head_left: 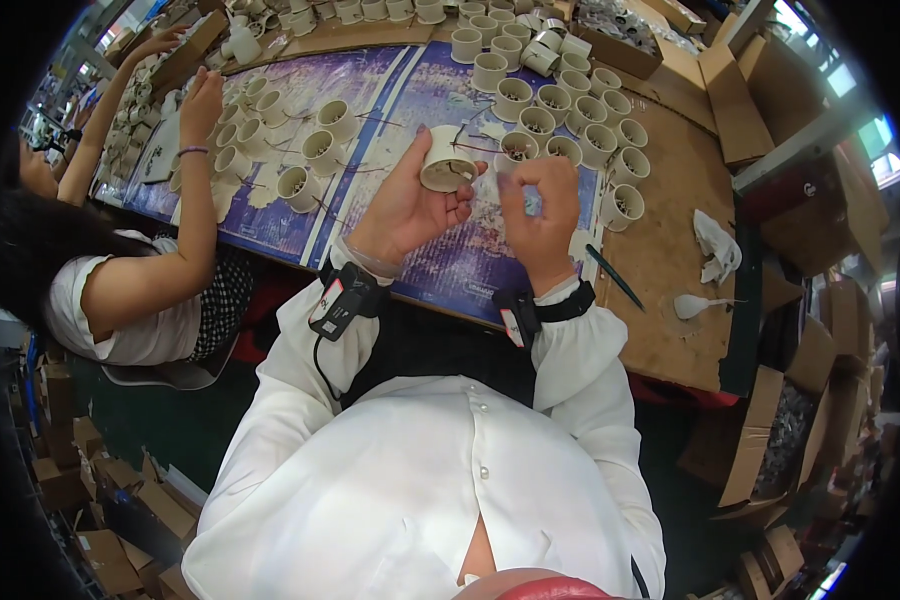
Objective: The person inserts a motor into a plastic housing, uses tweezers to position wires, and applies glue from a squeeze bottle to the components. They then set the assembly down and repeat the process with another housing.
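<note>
My left hand [413, 205] holds a cream cup-shaped housing [448, 166], tilted over above the purple-printed sheet, with the thumb up its side and the fingers under it. Thin dark reddish wires stick out at its upper right. Just right of it my right hand [542, 212] is closed, thumb and forefinger drawn together; whatever it may hold is hidden. Behind the right hand stand several like cups [536, 122] with small dark parts inside. Left of my left hand, more cups [320, 150] trail thin wires across the sheet.
A dark green pen-like tool [615, 276], a crumpled white cloth [716, 246] and a small white squeeze bottle [694, 306] lie on the brown board at right. A co-worker's arm [198, 180] reaches over the table's left side. Open cardboard boxes [770, 430] stand at lower right.
</note>
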The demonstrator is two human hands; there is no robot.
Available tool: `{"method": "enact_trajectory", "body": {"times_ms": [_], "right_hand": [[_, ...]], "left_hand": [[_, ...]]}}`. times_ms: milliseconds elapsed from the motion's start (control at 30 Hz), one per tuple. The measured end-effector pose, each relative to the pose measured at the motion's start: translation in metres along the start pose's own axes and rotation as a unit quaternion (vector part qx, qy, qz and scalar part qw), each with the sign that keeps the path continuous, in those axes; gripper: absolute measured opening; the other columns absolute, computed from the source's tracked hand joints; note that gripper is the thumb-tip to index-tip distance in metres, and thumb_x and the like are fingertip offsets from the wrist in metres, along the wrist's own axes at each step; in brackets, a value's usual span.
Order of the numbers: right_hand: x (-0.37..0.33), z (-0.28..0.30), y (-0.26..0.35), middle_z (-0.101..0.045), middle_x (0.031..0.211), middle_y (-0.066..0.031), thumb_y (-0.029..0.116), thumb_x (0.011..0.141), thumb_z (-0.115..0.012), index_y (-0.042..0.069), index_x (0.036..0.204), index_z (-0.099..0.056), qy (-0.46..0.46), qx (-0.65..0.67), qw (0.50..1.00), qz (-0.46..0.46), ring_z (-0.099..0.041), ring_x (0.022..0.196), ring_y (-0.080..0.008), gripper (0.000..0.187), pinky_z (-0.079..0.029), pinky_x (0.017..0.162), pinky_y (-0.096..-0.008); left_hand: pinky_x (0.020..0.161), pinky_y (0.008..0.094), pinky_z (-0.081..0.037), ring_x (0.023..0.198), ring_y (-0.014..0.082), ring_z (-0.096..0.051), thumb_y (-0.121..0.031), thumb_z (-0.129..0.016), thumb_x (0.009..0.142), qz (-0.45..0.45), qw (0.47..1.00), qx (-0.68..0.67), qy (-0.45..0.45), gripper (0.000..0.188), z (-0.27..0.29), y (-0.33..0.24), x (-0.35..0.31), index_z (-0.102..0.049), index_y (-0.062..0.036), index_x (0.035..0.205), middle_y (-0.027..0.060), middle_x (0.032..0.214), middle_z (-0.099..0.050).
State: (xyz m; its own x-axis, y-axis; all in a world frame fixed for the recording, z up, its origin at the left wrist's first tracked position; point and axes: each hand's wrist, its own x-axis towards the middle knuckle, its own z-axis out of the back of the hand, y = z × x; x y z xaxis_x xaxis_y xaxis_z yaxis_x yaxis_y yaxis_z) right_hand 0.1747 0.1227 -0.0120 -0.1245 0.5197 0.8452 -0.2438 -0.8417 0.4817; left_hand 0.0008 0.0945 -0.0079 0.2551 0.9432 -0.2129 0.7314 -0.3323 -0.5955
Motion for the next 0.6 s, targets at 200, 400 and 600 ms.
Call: {"method": "enact_trajectory", "body": {"times_ms": [200, 400, 600], "right_hand": [[-0.005, -0.006, -0.030, -0.060, 0.082, -0.0058, 0.006, 0.080, -0.062, 0.007, 0.082, -0.059, 0.113, -0.059, 0.983, -0.131, -0.056, 0.081, -0.0261, 0.003, -0.041, 0.075, -0.0356], [0.006, -0.019, -0.023, -0.063, 0.099, -0.0113, 0.007, 0.080, -0.062, 0.006, 0.100, -0.065, 0.036, 0.024, 0.997, -0.069, -0.058, 0.096, -0.0306, 0.020, -0.041, 0.087, -0.0371], [-0.005, -0.011, -0.019, -0.063, 0.104, -0.0109, 0.005, 0.080, -0.064, 0.006, 0.102, -0.065, 0.082, 0.051, 0.993, -0.070, -0.058, 0.101, -0.0293, 0.022, -0.042, 0.089, -0.0362]], "left_hand": [[0.064, 0.0267, -0.049, 0.068, 0.0125, -0.056, -0.055, -0.034, 0.098, 0.013, 0.996, -0.035, 0.075, 0.050, -0.002, 0.000, 0.006, -0.054, -0.0126, 0.114, 0.0072, 0.101, -0.064], [0.065, 0.0283, -0.049, 0.071, 0.0141, -0.057, -0.055, -0.034, 0.098, 0.025, 0.999, 0.028, 0.036, 0.048, 0.002, 0.006, 0.002, -0.055, -0.0144, 0.113, 0.0051, 0.099, -0.063], [0.066, 0.0304, -0.050, 0.076, 0.0148, -0.060, -0.053, -0.035, 0.098, 0.018, 0.999, 0.049, 0.007, 0.045, -0.002, 0.033, 0.003, -0.056, -0.0148, 0.109, 0.0014, 0.092, -0.063]]}}
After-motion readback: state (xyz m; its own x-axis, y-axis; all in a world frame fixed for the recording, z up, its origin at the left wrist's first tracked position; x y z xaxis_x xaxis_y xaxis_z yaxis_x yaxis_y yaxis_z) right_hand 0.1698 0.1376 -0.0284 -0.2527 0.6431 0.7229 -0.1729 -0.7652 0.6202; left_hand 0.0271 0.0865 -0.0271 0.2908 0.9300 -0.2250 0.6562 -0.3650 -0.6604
